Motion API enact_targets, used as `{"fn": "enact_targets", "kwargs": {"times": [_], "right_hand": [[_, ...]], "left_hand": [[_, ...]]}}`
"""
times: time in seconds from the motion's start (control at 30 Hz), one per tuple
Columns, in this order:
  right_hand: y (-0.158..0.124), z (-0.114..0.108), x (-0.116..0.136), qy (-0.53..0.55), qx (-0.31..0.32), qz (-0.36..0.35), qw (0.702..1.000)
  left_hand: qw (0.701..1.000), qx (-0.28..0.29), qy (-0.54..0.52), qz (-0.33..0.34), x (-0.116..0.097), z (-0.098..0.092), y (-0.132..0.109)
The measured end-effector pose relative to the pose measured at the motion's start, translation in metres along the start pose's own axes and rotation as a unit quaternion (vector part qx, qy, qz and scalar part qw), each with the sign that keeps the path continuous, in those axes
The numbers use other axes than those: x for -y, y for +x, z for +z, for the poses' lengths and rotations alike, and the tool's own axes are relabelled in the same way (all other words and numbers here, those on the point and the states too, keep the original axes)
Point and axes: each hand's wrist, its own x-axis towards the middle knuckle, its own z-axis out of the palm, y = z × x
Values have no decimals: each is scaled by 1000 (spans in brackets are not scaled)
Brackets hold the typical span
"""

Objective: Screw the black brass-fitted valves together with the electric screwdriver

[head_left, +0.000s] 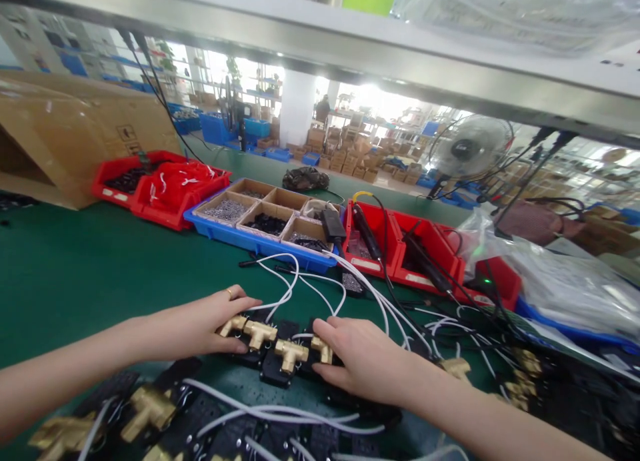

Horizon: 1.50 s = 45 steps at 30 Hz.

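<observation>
Brass pieces on black plates, threaded with white cables, crowd the near edge of the green counter from 6 to 8 o'clock. Just beyond, at the centre, four brass fittings sit in a slanting row on black bases.

The left hand, a ring on one finger, comes in from 9 o'clock palm down and half curled. Its thumb and fingers close on the fitting at the row's left end. The right hand, entering from 4 o'clock, is curled the same way on the right-end fitting. Thumb sits at the far side, fingertips at the near side.

At 12 o'clock from the hands lies a blue tray of cardboard compartments holding small dark and silver parts. Red bins stand at 10 o'clock beside a cardboard box. More red bins, with black tools in them, sit at 1 o'clock. At 3 o'clock lies a clear plastic bag, and a fan stands behind it.
</observation>
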Motion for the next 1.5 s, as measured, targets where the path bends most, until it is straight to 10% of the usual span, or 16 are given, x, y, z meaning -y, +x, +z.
{"fn": "enact_targets", "kwargs": {"times": [0.33, 0.67, 1.5], "right_hand": [[-101, -41, -72, 117, -96, 205, 967], [-136, -13, -120, 170, 7, 158, 973], [-145, 26, -90, 211, -26, 237, 948]], "left_hand": [[989, -146, 14, 32, -40, -20, 6], [980, 26, 179, 82, -153, 39, 50], [988, 41, 125, 78, -136, 50, 68]]}}
